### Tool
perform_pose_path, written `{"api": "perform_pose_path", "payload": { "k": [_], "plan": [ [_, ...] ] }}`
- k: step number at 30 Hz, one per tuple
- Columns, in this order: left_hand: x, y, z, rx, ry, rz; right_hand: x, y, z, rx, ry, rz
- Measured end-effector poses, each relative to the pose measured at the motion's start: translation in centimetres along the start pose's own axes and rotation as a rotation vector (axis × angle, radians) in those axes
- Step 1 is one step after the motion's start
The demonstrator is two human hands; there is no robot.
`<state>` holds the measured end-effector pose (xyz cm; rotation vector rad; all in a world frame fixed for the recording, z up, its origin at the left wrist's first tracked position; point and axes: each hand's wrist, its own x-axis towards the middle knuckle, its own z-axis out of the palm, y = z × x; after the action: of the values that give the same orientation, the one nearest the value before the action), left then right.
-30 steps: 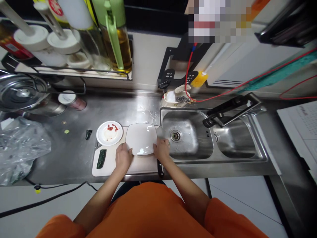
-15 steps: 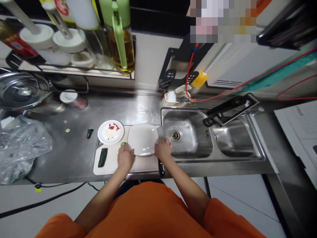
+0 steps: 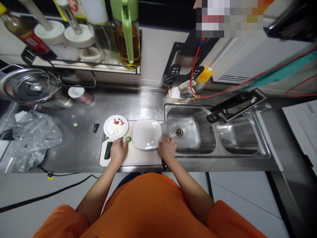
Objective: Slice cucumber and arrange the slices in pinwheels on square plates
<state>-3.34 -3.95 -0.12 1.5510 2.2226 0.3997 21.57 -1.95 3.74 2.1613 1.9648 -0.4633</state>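
Note:
A white squarish plate [image 3: 147, 134] rests on a pale cutting board [image 3: 138, 159]. My left hand [image 3: 118, 152] is off the plate, its fingers apart, between a dark green piece of cucumber [image 3: 107, 150] and small cut cucumber slices [image 3: 128, 139]. At the plate's right edge is my right hand [image 3: 167, 148], fingers spread over the side of a knife; its thumb side is against the plate or very close to it. The knife's blade [image 3: 164, 128] shows above this hand and its black handle [image 3: 164, 165] below. A round white plate [image 3: 116, 134] with red pieces overlaps the board's upper left.
A double steel sink [image 3: 193, 145] with a black faucet [image 3: 223, 109] lies right. A cucumber end [image 3: 96, 127], a can [image 3: 81, 96], a plastic bag [image 3: 37, 129] and a lidded pot [image 3: 34, 87] are left. Bottles and jars line a rack [image 3: 86, 66] behind.
My left hand has let go of the white squarish plate and moved left toward the cucumber. My right hand stays by the plate's right edge. The whole view has shifted slightly.

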Motion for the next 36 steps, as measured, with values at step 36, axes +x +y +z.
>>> {"api": "perform_pose_path", "payload": {
  "k": [36],
  "plan": [
    [1.1,2.1,-1.9,-0.577,-0.24,-0.181,1.3,-3.3,0.4,0.409,-0.141,-0.347]
  ]
}}
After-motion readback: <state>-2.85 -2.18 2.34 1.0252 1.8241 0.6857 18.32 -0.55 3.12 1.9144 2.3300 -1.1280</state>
